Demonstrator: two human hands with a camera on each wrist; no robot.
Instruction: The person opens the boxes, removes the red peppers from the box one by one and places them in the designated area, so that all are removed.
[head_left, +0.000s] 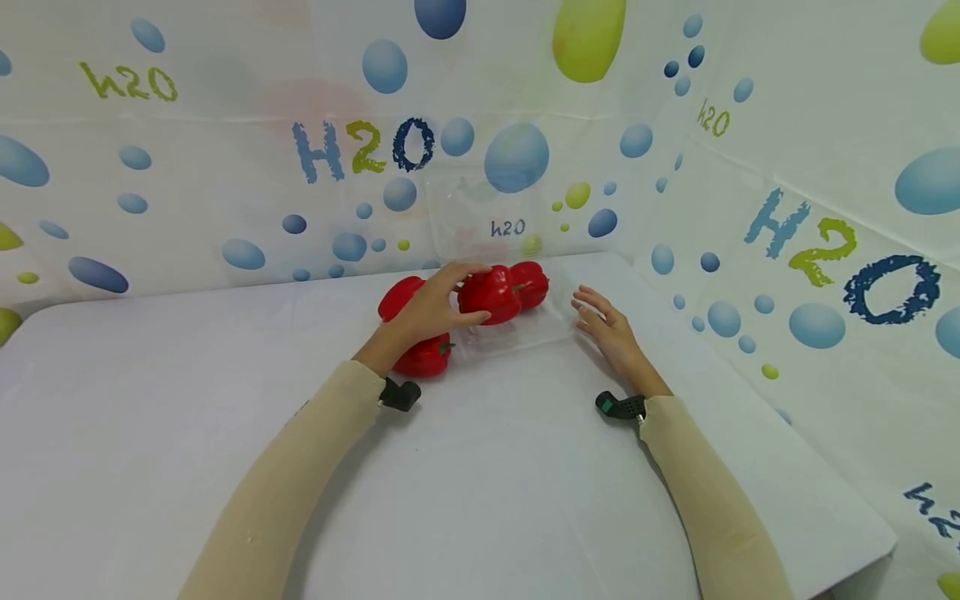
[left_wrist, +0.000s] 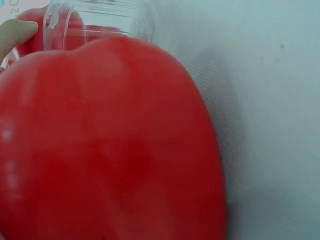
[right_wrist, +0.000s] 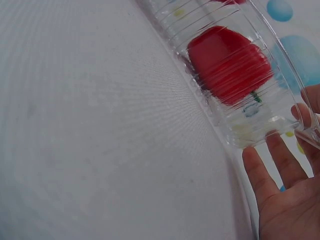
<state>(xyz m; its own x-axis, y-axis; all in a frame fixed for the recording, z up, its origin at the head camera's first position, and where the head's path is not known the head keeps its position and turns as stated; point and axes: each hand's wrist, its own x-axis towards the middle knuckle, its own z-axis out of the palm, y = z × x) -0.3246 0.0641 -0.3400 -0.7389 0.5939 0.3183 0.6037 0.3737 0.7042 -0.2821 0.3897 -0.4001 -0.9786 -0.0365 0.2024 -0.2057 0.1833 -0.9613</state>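
Observation:
My left hand [head_left: 426, 310] grips a red bell pepper [head_left: 487, 296] between thumb and fingers, over the left part of a clear plastic container [head_left: 517, 340]. A second red bell pepper [right_wrist: 230, 65] lies inside the container, seen through its wall in the right wrist view. By the container's right end is my right hand [head_left: 613, 337], its fingers spread and mostly straight; in the right wrist view the fingertips [right_wrist: 252, 155] are at the container's edge. A large red bell pepper [left_wrist: 110, 145] fills much of the left wrist view and hides most of the left hand.
Two more red bell peppers lie on the white table left of the container: a front one [head_left: 422, 358] and a back one [head_left: 401, 296], partly behind the left hand. The container's clear lid [head_left: 461, 212] stands raised at the back, before the patterned wall covering [head_left: 187, 208].

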